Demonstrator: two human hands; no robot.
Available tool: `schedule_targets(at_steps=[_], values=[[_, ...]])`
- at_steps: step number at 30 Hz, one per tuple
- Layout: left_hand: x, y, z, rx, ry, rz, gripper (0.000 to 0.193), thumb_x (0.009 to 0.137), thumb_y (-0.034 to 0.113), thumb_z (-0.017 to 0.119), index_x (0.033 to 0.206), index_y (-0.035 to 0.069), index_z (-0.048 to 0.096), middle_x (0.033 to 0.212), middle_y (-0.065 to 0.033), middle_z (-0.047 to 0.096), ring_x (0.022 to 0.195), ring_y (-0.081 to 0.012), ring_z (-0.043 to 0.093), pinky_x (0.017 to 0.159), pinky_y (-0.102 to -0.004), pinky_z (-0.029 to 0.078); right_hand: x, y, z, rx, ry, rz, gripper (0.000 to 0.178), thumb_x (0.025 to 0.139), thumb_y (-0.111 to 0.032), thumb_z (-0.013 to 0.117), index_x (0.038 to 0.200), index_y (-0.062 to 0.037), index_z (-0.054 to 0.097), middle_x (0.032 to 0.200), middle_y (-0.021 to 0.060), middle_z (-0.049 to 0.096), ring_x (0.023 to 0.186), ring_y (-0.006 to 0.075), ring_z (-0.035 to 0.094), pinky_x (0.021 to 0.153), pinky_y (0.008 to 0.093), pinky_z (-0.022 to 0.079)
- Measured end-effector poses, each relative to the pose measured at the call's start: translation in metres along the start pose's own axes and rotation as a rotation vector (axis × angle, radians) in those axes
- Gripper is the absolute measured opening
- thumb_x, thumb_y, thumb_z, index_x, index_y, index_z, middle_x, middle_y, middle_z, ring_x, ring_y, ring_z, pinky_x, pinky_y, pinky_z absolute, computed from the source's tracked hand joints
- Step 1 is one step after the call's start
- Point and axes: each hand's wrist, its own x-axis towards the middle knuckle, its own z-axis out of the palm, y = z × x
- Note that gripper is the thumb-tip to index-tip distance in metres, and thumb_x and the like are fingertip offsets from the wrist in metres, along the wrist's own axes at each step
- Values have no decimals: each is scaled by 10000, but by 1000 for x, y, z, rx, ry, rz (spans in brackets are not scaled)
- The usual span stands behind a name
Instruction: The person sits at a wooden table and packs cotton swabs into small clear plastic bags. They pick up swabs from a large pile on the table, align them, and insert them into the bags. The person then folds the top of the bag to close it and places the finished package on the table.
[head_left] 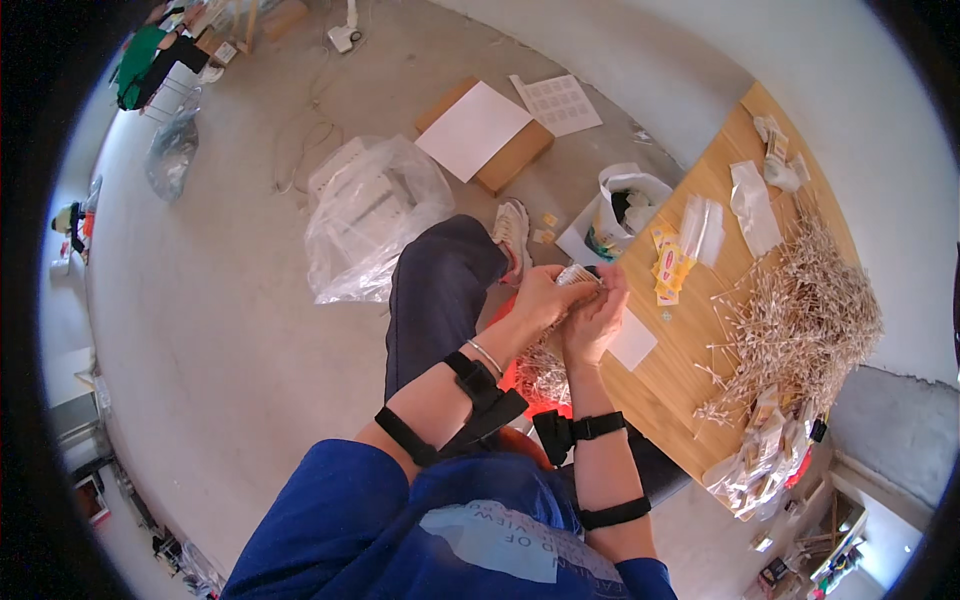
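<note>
One small bundle (578, 274) of pale, thin sticks sits just right of the frame's centre, up between two hands; the left hand (548, 298) closes thumb and fingers around it, while the right hand (598, 318) curls in against its right side — whether those fingers pinch or merely rest, I cannot tell. Below the hands, partly covered by the right forearm, is one red container (509, 380) holding loose, thin sticks; just right of the hands lies one flat white card (632, 341), at the table's near edge.

The wooden table (690, 345), smooth and light-grained, runs from the upper right down to the lower right; a strip of its surface separates the card from one large, bristly heap (815, 310) of white-tipped sticks, which spreads toward the far edge. Nearer the hands are overlapping yellow packets (672, 270), at least two; beside them lies a clear, glossy plastic sleeve (703, 230), then one whitish plastic piece (754, 208); crinkled bags (762, 465) crowd the table's lower corner, too tangled to count.

Beyond the table's left edge stands one open white bag (632, 190); at upper centre, one white sheet (475, 130) lies over brown cardboard (517, 160); left of that, one large translucent bag (378, 215) slumps on grey concrete floor (240, 290), which stretches broadly across the left side.
</note>
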Motion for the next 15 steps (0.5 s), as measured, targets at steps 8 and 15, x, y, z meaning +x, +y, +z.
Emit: schedule_targets(at_steps=[8,15], values=[[-7,17,0,140,-9,26,220,842,153,758,954,-26,697,873,-54,703,761,-94,633,661,-249,516,1,6,-2,-1,-29,12,445,849,60,436,1293,32,460,1035,209,641,957,342,646,869,403,508],[9,-6,2,41,146,115,282,781,231,786,841,-26,684,731,-18,649,649,-57,551,547,-231,433,-1,3,-1,-59,13,34,332,946,2,420,1270,25,484,1067,189,657,1008,322,649,882,397,506]])
